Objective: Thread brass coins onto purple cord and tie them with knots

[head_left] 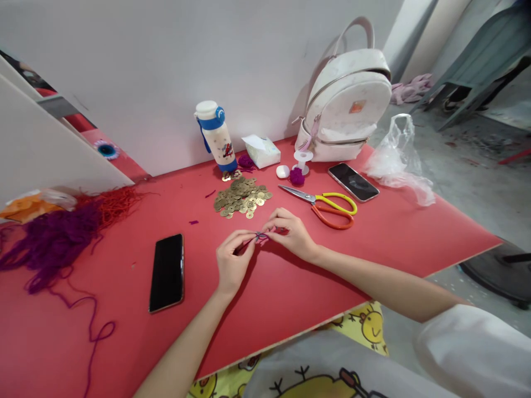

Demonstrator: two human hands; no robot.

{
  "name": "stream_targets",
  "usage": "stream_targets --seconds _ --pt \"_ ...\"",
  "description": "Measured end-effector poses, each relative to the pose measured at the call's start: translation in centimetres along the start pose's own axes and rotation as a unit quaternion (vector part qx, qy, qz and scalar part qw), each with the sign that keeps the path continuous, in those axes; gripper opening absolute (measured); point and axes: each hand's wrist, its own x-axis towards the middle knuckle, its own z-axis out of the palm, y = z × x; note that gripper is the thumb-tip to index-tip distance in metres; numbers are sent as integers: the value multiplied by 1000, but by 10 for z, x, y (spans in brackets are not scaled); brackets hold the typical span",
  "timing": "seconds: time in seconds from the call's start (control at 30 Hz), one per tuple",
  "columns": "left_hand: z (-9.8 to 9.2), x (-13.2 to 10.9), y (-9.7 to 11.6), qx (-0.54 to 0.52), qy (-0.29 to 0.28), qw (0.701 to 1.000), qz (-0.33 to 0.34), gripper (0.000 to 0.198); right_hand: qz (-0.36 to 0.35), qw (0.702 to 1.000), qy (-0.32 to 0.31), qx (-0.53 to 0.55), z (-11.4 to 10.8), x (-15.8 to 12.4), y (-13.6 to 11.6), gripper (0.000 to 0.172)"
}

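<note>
Red tabletop (pixel 269 298) is set against a pale wall (pixel 157 72) on the far side; its near edge runs at a slant, and bare grey floor (pixel 456 149) is seen beyond the right edge. Small purple cord (pixel 261 236) is held above the middle of the tabletop, pinched between the fingertips of left hand (pixel 235 260) and right hand (pixel 291 233); both hands are closed on it, fine detail of the knotting too small to tell. Brass coins (pixel 243 194) are heaped just beyond the hands. Scissors (pixel 314 199) with one yellow and one orange handle are laid to the right of the heap, blades pointed left. One phone (pixel 167 273) is placed left of the left hand, screen dark; a second phone (pixel 353 181) is placed far right, by a crumpled clear plastic bag (pixel 398 157). Far side, left to right: white-and-blue bottle (pixel 217 138) stood upright, tissue pack (pixel 267 153), white spool (pixel 302 159) with purple yarn ball (pixel 297 177) just beside it, white backpack (pixel 346 105) leaned against the wall. Far left is covered by tangled purple yarn (pixel 62 237) and red strands (pixel 120 205); a loose purple strand is trailed toward the near edge. In the room, grey-green plastic chair (pixel 483 63) and pink cloth (pixel 412 88) are seen far right; black round base (pixel 493 271) is partly cut off at the right. Yellow printed fabric (pixel 371 326) is seen below the near edge.
</note>
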Motion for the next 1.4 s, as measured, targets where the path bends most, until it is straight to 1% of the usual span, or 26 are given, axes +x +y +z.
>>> stream_targets --seconds 0.2,0.33,0.5,0.67,0.8,0.97,1.07,1.23,1.4 --pt "0 0 1 -4 6 1000 -8 10 -12 1000 -6 1 2 -1 -1 13" --pt "-2 0 -1 -3 10 1000 -9 9 -36 999 -13 4 4 -2 -2 11" --pt "-3 1 -2 -14 12 1000 -2 9 -66 998 -16 3 4 -1 0 13" --pt "-3 1 -4 -20 6 1000 -5 10 -53 998 -24 28 -2 3 3 14" --pt "-3 2 -5 -32 -3 999 -4 12 -48 997 -18 59 -4 4 4 17" --pt "-4 3 -8 -47 -16 999 -14 13 -31 998 -32 51 -1 4 5 17" --pt "-4 4 -9 -53 -20 998 -7 12 -23 998 -30 52 0 5 5 16" --pt "-3 4 -10 -51 -16 999 3 12 -27 997 -31 70 -2 6 6 17" --pt "-3 5 -9 -41 -29 999 8 12 -20 997 -35 73 -4 6 7 20"
